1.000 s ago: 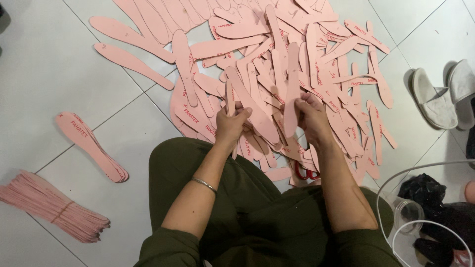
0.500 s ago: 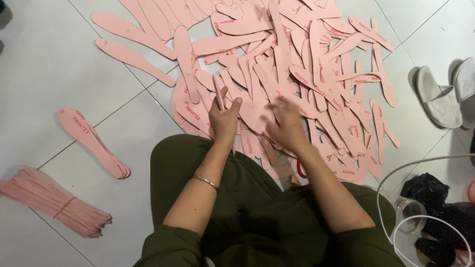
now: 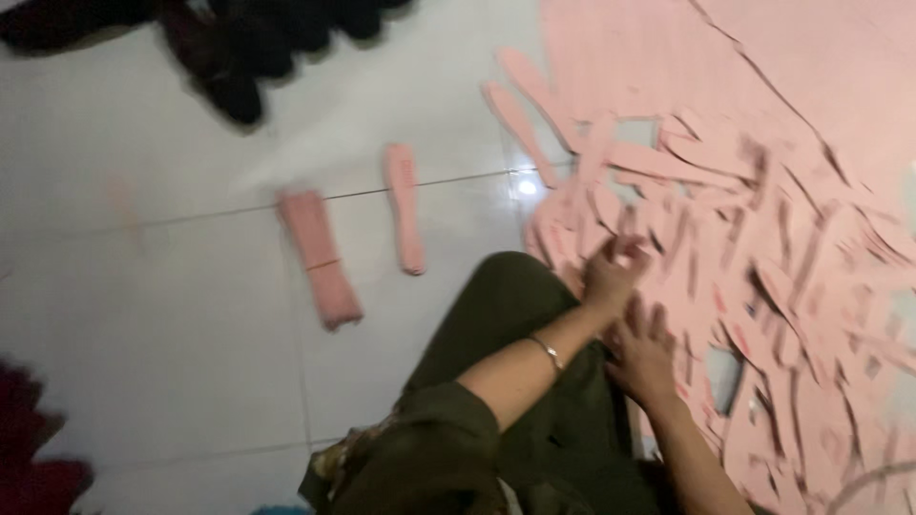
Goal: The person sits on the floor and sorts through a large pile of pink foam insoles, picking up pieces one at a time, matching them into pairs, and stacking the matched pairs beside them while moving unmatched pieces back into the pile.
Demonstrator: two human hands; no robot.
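- Pink insole-shaped cutouts (image 3: 763,248) lie in a broad loose heap on the white tiled floor (image 3: 191,315), filling the right half of the head view, right in front of the seated person's knee.
- Left hand (image 3: 611,272) reaches into the near edge of the heap; its fingers look curled round one or two pink pieces, but blur keeps me from telling how firm the hold is.
- Right hand (image 3: 641,348) rests lower, fingers spread and mostly flat on the pieces just beside the knee, apparently gripping nothing.
- Sorted so far, as I judge it: one banded bundle (image 3: 320,257) and a small neat stack (image 3: 405,208) lying apart on the bare tile left of the heap. Against those two, the heap is far larger, so most of the gathering seems left to do.
- Room: open tile between the bundle and the knee gives free space to set down further stacks.
- Edges: dark items (image 3: 229,48) crowd the top left, something dark red (image 3: 29,439) sits at the lower left corner, and the heap's ragged border touches the olive-green trouser leg (image 3: 496,315).
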